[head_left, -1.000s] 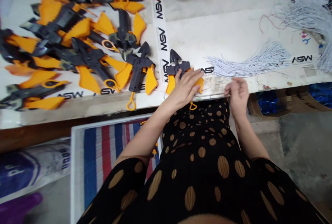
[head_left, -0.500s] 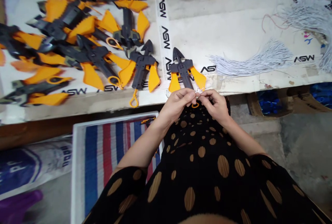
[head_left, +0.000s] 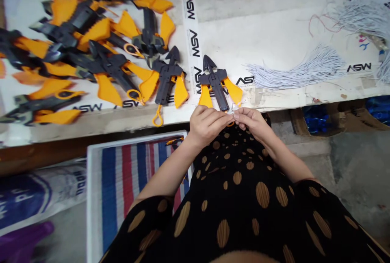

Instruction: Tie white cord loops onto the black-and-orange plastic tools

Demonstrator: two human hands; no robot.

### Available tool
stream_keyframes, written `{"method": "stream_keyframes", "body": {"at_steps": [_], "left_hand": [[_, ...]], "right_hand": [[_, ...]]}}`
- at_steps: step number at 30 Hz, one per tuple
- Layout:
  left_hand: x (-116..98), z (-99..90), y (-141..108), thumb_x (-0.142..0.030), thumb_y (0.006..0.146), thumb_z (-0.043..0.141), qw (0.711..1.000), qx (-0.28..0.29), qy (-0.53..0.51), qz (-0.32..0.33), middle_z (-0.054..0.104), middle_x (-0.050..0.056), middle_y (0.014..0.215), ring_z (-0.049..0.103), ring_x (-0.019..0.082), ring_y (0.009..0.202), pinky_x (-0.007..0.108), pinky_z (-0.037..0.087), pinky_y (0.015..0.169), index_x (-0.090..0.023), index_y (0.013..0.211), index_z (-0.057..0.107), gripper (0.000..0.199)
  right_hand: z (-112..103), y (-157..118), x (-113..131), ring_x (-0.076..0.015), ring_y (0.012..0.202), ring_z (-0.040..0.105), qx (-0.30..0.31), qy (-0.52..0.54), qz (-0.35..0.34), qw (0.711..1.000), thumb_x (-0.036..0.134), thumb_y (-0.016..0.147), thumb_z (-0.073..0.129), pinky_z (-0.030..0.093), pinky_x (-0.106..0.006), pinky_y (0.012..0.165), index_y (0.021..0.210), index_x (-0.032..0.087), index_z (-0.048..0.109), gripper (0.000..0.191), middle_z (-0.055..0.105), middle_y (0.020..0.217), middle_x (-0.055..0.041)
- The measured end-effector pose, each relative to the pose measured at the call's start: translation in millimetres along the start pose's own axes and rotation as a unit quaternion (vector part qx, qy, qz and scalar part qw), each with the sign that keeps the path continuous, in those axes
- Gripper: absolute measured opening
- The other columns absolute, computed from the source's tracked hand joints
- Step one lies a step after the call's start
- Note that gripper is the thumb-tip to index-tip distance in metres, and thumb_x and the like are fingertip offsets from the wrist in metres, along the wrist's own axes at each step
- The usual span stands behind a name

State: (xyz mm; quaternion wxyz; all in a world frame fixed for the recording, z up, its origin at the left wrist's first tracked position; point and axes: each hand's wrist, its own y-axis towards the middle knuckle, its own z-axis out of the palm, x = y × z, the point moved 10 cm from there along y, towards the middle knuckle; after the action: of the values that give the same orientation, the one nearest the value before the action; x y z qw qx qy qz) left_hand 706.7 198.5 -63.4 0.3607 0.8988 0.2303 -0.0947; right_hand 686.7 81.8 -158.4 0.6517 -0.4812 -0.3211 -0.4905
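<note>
A black and orange plastic toy (head_left: 215, 85) with a pointed tip and two orange wings lies at the table's front edge, tip pointing away from me. My left hand (head_left: 210, 121) is closed at its near end, the fingers pinched around a thin white tie (head_left: 232, 111). From the other side, my right hand (head_left: 250, 121) pinches the same tie, fingertips almost touching those of the left. An orange ring (head_left: 230, 124) at the toy's end shows just below the fingers; the knot or twist itself is too small to make out.
Similar toys (head_left: 106, 66) are heaped on the left of the table (head_left: 225, 37). A bundle of white ties (head_left: 298, 70) lies to the right, a larger bunch (head_left: 362, 19) behind it. Below are a striped, white-rimmed surface (head_left: 128, 173) and a carton with blue contents (head_left: 317, 119).
My left hand has turned so that its back faces up, with its fingers stretched farther over the tie. My right fingertips have shifted slightly and stay pinched.
</note>
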Motion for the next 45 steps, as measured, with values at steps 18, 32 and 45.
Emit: {"method": "stream_keyframes", "body": {"at_steps": [18,32,45], "left_hand": [[15,2.7,9,-0.031,0.095,0.069,0.971,0.027,-0.203,-0.12,0.072,0.002,0.077,0.065,0.014,0.073,0.028,0.047,0.071,-0.021,0.081,0.072,0.018],[20,6.4,-15,-0.021,0.085,0.061,0.946,-0.008,-0.139,-0.294,0.066,-0.002,0.067,0.057,0.013,0.062,0.029,0.045,0.07,-0.019,0.074,0.065,0.012],[29,32.5,-31,-0.028,0.073,0.064,0.8,0.059,-0.409,-0.435,0.058,-0.002,0.065,0.05,0.012,0.061,0.023,0.041,0.059,-0.019,0.07,0.06,0.01]], "right_hand": [[9,-9,21,-0.0096,0.058,0.057,0.075,-0.171,-0.029,0.982,0.053,0.086,0.068,0.046,-0.022,0.054,0.089,0.017,0.066,0.036,0.07,0.076,-0.0018],[21,-28,55,-0.0093,0.055,0.048,-0.087,-0.398,-0.308,0.86,0.023,0.087,0.055,0.04,-0.024,0.058,0.08,0.022,0.054,0.008,0.058,0.07,0.0031],[25,-23,31,-0.0153,0.066,0.051,0.013,-0.268,-0.286,0.92,0.045,0.097,0.05,0.044,-0.032,0.066,0.088,0.023,0.054,0.024,0.058,0.078,-0.0015]]}}
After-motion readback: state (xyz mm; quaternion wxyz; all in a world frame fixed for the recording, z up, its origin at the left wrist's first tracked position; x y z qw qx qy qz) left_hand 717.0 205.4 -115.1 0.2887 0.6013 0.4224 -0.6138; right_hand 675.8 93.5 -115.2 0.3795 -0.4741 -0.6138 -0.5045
